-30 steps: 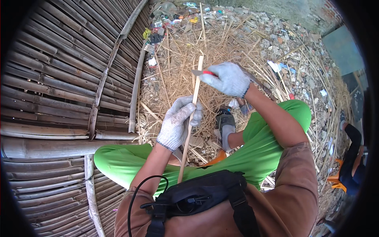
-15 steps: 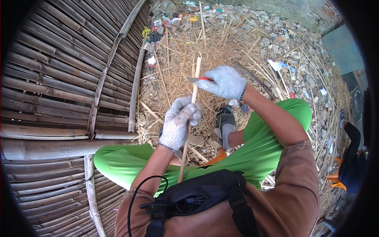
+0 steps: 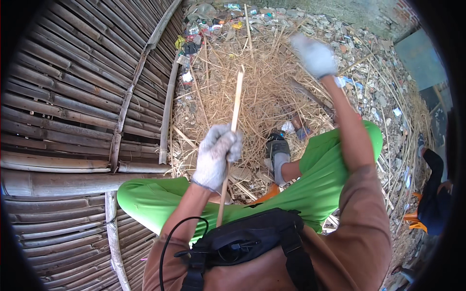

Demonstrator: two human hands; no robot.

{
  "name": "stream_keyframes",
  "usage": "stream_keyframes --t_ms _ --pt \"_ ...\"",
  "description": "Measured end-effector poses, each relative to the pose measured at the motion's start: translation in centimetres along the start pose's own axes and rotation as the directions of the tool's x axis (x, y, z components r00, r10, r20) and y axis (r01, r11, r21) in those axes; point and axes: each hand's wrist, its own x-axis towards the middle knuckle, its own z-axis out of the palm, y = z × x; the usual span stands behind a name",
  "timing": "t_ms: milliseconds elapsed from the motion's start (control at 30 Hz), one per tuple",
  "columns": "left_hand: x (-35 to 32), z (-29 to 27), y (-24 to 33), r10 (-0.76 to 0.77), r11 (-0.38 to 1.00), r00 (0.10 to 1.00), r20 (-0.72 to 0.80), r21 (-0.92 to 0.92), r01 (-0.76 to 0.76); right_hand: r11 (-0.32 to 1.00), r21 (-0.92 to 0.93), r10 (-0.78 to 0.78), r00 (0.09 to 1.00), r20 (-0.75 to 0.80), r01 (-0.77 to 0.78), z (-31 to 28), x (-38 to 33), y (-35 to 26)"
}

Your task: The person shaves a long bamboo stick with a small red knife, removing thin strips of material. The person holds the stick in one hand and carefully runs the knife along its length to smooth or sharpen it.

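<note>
Closing off the left of the frame, a wall of bamboo poles (image 3: 73, 97), with a bamboo post (image 3: 169, 106) along its inner edge. Across the upper right, a grey wall (image 3: 349, 17); at the right rim, another person (image 3: 432, 208) in dark clothing. Between these, open room over a bed of pale shavings (image 3: 276, 68), bounded below by green trousers (image 3: 301, 199) and a black bag (image 3: 252, 233). At centre, a pale wooden stick (image 3: 237, 99), near upright, upper tip free, lower end reaching the bag's top edge. Left hand (image 3: 212, 157), gloved, curled closed around the stick's middle, left forearm (image 3: 182, 213) slanting up from the lower left. Right hand (image 3: 315, 57), gloved, blurred, well apart from the stick in the upper right, right forearm (image 3: 347, 116) stretched upward, leaning left. Cannot tell its finger spread or any hold.
</note>
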Motion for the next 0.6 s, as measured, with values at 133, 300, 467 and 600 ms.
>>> stream_keyframes --t_ms 133,300,467,600 --pt "0.9 -0.3 -0.9 -0.067 0.997 0.998 -0.023 -0.039 0.066 0.98 0.116 0.189 0.951 -0.243 -0.164 -8.7 3.1 5.5" --pt "0.7 -0.4 -0.6 -0.089 0.992 0.996 -0.014 -0.088 0.088 0.941 0.322 -0.102 0.995 -0.021 0.104 -2.3 -2.3 -3.6" --pt "1.5 0.3 -0.2 -0.067 0.994 0.998 0.005 -0.084 0.067 0.907 0.34 -0.374 0.846 0.38 0.248 -1.6 -7.5 -10.4" --pt "1.4 0.2 -0.8 -0.042 0.999 0.999 -0.02 -0.016 0.041 0.884 0.279 -0.465 0.764 0.447 0.375 -0.7 -8.9 -12.2"
